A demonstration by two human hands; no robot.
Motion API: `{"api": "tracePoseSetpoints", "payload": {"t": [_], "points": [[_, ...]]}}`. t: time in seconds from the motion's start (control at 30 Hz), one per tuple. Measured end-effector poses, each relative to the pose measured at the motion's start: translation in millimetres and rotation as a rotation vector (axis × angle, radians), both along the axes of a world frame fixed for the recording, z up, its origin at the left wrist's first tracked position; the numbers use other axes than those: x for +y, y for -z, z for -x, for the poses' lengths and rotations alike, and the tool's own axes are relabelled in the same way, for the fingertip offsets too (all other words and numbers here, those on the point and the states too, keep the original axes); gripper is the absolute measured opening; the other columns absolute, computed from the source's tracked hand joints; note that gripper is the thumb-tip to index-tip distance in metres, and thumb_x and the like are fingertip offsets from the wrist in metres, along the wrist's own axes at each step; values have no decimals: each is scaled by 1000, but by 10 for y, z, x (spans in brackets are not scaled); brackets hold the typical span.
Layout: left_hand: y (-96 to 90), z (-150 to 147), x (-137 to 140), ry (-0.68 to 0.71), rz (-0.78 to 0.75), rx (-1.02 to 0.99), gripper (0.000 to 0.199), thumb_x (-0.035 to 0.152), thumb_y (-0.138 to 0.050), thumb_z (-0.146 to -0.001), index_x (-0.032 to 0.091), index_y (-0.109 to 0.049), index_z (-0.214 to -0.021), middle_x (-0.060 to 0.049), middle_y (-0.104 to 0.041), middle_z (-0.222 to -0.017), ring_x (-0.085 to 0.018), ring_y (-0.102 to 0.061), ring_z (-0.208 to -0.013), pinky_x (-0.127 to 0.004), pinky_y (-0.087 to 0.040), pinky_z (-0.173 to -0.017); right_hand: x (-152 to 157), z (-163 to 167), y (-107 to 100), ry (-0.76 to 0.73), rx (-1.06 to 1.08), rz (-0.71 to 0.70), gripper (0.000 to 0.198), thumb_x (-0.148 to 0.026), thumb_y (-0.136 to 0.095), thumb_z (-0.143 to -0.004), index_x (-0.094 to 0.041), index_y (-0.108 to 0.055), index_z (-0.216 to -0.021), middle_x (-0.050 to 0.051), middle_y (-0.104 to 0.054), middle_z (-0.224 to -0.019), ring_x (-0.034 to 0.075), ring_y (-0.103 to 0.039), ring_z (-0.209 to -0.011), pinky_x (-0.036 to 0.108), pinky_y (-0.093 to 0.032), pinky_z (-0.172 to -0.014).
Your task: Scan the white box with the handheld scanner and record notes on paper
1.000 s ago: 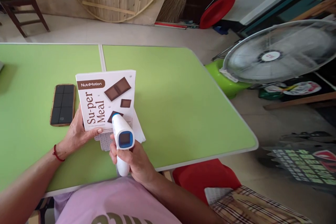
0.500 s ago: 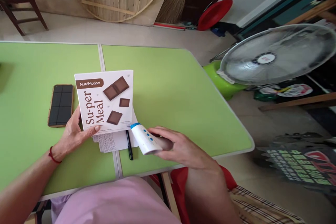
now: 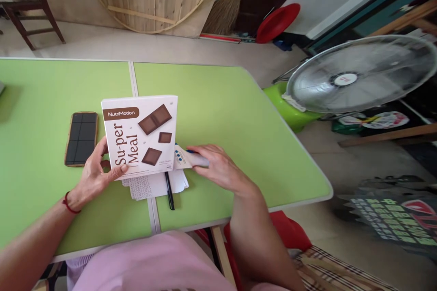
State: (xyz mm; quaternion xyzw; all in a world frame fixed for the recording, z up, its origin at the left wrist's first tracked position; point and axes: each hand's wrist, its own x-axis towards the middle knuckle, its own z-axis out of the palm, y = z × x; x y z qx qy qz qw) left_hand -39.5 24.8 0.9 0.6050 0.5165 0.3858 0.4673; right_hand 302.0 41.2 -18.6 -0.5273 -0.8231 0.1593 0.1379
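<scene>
My left hand [image 3: 97, 168] grips the lower left corner of a white box [image 3: 139, 136], thumb on the front. The box has brown chocolate pieces and "NutriMotion Su-per Meal" printed on it, and is held tilted up above the table. My right hand [image 3: 223, 168] is wrapped round the handle of a white handheld scanner [image 3: 182, 158] with blue dots. The scanner's head is partly hidden behind the box's right edge. Under the box lie papers with handwriting [image 3: 141, 186] and a black pen [image 3: 170, 193].
The green folding table [image 3: 211, 100] has a seam across it. A phone in a brown-edged case [image 3: 81, 138] lies left of the box. Beyond the right edge stands a large fan [image 3: 344, 79] beside a green stool [image 3: 293, 116]. A wooden chair [image 3: 37, 13] is at the far left.
My right hand has moved the scanner up, away from my body, so its head now sits partly behind the box's right edge. The box has shifted slightly right in view.
</scene>
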Motion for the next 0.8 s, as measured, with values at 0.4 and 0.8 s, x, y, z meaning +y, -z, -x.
{"api": "tracePoseSetpoints", "payload": {"t": [0.4, 0.8], "points": [[285, 52, 166, -113, -419, 304, 46, 40, -66, -87, 19, -54, -126, -15, -60, -123, -34, -59, -116, -58, -50, -99, -89, 164, -55, 68, 132, -336, 41, -7, -54, -76, -19, -64, -114, 13, -68, -115, 28, -65, -107, 47, -55, -93], [-5, -15, -53, -335, -831, 381, 43, 31, -72, -83, 27, -46, -117, -6, -52, -103, -24, -58, -94, -43, -55, -77, -475, 876, -47, 45, -31, -55, 32, -18, -61, -85, -15, -61, -117, 12, -73, -86, 24, -68, -70, 33, -52, -57]]}}
